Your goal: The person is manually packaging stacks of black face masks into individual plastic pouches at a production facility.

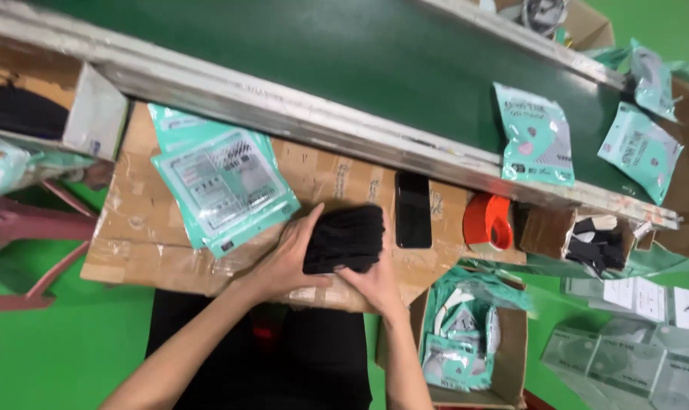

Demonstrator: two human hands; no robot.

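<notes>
My left hand [287, 258] and my right hand [375, 282] both grip a stack of black fabric pieces [344, 237], pressing it from the left side and the near edge. The stack rests on a cardboard sheet [143, 228] taped over my lap. A pile of flat teal-and-clear pouches [223, 182] lies just left of the stack. A black phone [413, 209] lies flat right of it.
A green conveyor belt [359, 53] runs past the cardboard's far edge, carrying two filled teal pouches [536, 144]. A red tape roll [487, 222] sits right of the phone. An open carton [511, 357] with packets stands below right. A box [94, 114] stands at left.
</notes>
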